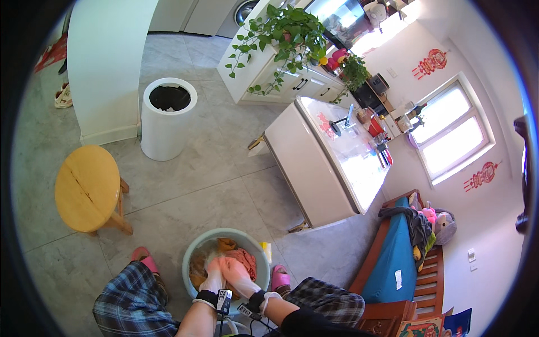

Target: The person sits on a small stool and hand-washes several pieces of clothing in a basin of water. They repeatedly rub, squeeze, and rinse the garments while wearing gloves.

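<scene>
A light green plastic basin [188,246] stands on the floor between my feet, with wet clothes in foamy water. Both hands wear thin translucent gloves and meet over the middle of the basin. My left hand [214,271] and my right hand [236,274] press together against the laundry; what lies between the fingers is hidden. Coral-red cloth [247,260] bunches just beyond my right hand. Mustard-brown cloth [226,243] shows at the far side of the basin and also lies left of my hands. Black straps with small devices sit on both wrists.
A yellow-and-white packet [267,252] touches the basin's right side. A round wooden stool [87,188] and a white bin [163,135] stand beyond, to the left. A white table [311,168] and a wooden sofa with a blue cushion [389,257] are on the right.
</scene>
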`<move>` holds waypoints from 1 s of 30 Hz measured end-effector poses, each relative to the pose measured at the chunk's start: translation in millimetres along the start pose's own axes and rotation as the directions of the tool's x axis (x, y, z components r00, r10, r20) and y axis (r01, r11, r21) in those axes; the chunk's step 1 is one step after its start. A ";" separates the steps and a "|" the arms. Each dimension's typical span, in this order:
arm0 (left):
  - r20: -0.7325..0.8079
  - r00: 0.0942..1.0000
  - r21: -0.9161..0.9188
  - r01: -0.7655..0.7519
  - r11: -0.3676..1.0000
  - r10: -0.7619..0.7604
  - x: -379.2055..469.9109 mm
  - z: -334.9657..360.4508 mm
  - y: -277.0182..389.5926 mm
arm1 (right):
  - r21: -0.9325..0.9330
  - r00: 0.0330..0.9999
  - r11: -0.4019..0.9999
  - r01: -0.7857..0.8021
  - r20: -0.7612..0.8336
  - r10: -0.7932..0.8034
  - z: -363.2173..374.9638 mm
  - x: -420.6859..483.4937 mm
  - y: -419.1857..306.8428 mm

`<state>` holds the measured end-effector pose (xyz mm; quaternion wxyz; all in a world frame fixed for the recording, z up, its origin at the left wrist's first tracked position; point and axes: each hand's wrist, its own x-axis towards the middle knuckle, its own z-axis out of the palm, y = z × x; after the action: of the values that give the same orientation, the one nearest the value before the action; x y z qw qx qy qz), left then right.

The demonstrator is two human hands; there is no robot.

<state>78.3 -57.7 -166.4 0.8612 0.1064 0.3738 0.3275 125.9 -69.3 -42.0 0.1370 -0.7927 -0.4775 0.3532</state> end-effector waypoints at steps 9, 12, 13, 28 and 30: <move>0.397 0.908 -0.515 0.342 0.786 -0.135 53.3 -51.8 -49.3 | 0.003 0.997 1.000 -0.020 0.074 0.020 -3.0 -7.2 3.3; -0.087 0.996 0.352 0.034 0.936 -0.004 58.2 -55.9 -53.4 | 0.134 0.999 0.990 -0.044 -0.008 0.046 6.7 -13.8 15.6; -0.144 0.989 0.263 0.082 0.961 -0.045 52.7 -50.8 -53.9 | 0.150 0.999 0.988 -0.033 -0.034 0.039 3.8 -10.4 21.2; 0.139 0.979 -0.259 0.181 0.949 -0.149 -20.5 14.6 20.2 | 0.136 0.975 0.991 -0.009 -0.218 0.039 25.8 31.2 68.8; 0.130 0.977 -0.191 0.190 0.963 -0.167 -28.5 18.1 25.4 | 0.240 0.993 0.969 -0.057 -0.087 0.079 26.2 51.7 101.0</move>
<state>64.5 -55.6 -126.5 0.9133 0.0026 0.2972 0.2784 189.7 -79.4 -138.8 0.2411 -0.8027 -0.3974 0.3737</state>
